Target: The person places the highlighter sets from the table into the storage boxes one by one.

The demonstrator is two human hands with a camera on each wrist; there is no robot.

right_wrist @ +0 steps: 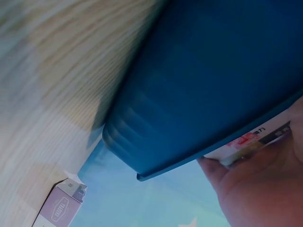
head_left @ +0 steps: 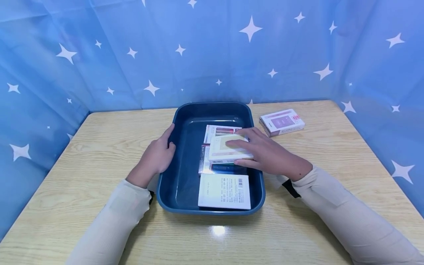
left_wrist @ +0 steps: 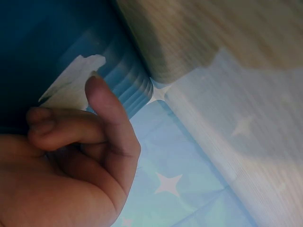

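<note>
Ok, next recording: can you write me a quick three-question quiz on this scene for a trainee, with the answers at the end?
1. Which hand holds the white box with a pale yellow front?
2. True or false: in the head view, the purple-fronted box lies outside the blue bin, to its right.
3. Where does the white box with printed text lie, as the person sees it?
A) At the far end of the bin
B) At the near end of the bin
C) Outside the bin, to its left

Key: 1. The right hand; 2. True; 3. B.
</note>
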